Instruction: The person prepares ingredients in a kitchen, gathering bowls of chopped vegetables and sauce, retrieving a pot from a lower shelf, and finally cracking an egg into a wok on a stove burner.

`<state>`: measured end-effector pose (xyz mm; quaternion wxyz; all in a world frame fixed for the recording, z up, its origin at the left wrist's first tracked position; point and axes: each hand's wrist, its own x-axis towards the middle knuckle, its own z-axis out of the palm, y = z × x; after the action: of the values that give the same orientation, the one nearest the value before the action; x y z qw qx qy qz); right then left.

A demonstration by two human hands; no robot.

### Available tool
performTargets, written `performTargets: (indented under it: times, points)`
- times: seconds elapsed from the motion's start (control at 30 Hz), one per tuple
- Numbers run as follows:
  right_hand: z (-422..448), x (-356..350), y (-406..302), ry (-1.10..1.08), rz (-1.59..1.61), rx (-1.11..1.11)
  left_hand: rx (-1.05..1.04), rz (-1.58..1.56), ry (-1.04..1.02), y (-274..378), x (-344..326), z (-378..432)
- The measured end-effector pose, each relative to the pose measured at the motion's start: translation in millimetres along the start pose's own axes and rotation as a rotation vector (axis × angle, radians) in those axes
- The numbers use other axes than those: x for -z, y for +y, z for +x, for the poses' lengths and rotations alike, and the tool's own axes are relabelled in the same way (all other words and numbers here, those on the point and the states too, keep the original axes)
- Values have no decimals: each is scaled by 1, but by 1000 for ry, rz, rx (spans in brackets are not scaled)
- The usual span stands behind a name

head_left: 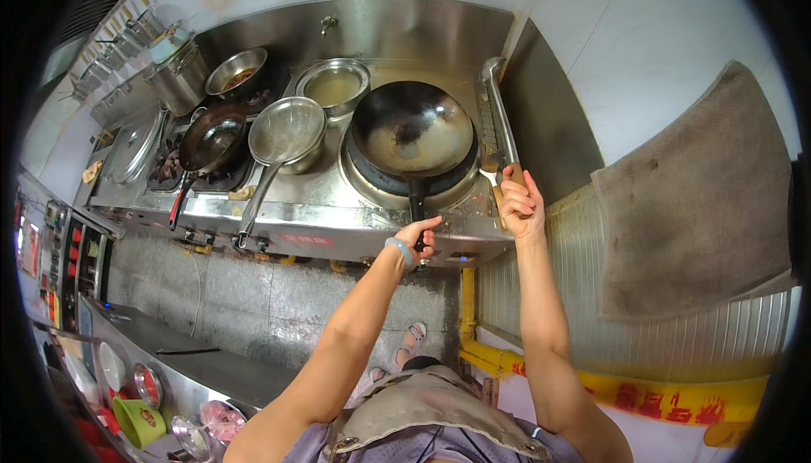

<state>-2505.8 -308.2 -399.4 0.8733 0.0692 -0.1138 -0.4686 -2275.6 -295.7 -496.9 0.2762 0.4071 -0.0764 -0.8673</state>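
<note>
My left hand (419, 238) is closed around the black handle of a wok (412, 128), which sits tilted over the round burner of a steel range (355, 200). Dark patches mark the inside of the wok. At the range's right edge, my right hand (523, 204) grips the wooden end of a long-handled metal ladle (504, 114), its bowl resting at the back corner. A brush (490, 168) with a white and wooden handle lies just left of that hand. Left of the wok, a long-handled strainer (287, 130) rests on a metal pot.
A steel pot of liquid (332, 86) stands behind the strainer. Farther left are a smaller dark wok (212, 138), a bowl with food (236, 73) and a tall pot (180, 79). A grey cloth (697, 203) hangs at right. Behind me, a counter holds a green container (139, 423).
</note>
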Motion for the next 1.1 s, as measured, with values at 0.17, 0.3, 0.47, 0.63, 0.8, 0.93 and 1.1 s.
performTargets:
  times: [0.17,0.3,0.47,0.63,0.8,0.93,1.1]
  points:
    - [-32,1,-6,180,-310,35,-102,162,117,-27,11,-22]
    - [-61,-5,6,323,-565,173,-244,378,297,-57,8,-52]
    - [-94,-5,30,388,-678,253,-387,667,594,-81,5,-52]
    - [-122,-3,45,468,-788,305,-503,898,774,-90,4,-46]
    - [-134,-4,53,512,-809,305,-629,1113,890,-92,19,-41]
    - [-139,2,52,502,-804,294,-660,1181,944,-91,20,-42]
    - [-138,3,54,488,-751,261,-567,1048,861,-85,24,-43]
